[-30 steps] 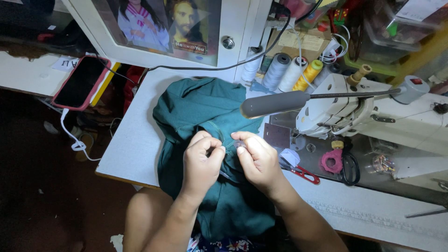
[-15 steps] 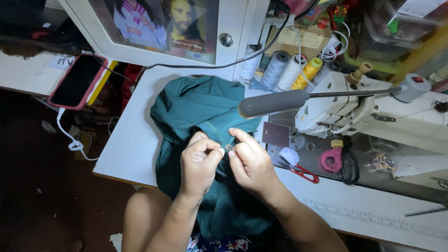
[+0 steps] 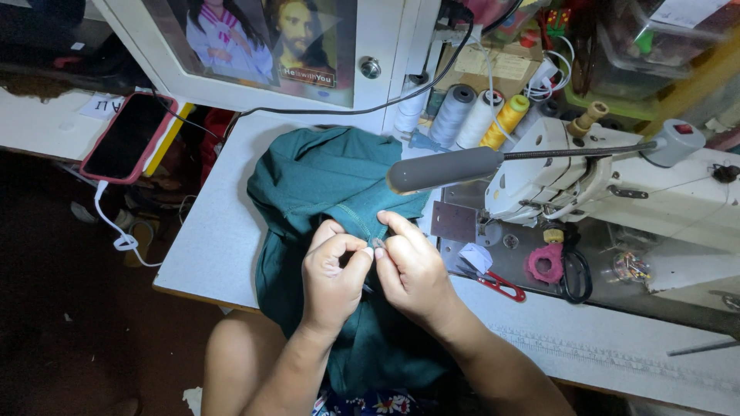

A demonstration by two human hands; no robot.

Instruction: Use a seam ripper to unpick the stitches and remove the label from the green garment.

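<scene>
Right now your left hand (image 3: 333, 273) and right hand (image 3: 408, 266) meet at the middle of the table (image 3: 208, 254), both pinched shut on the cloth (image 3: 324, 177) at a stitched seam. The teal cloth lies bunched at the table's centre and spills off the near edge toward your lap at 6 o'clock. It looks soft, light and limp, so it should fold and slide easily; hold it at the seam ridge, where the doubled layers give your fingertips something firm. A small object may sit between your fingertips, but it is too tiny to tell.

Count one cloth. At 12 to 1 o'clock stand four thread cones (image 3: 478, 115): white, grey, white and yellow. One sewing machine (image 3: 617, 192) sits at 3 o'clock, with one grey lamp (image 3: 447, 169) reaching over the cloth. One red snips (image 3: 501, 286) lies just beside your right hand. One phone (image 3: 127, 139) rests at 10 o'clock.
</scene>
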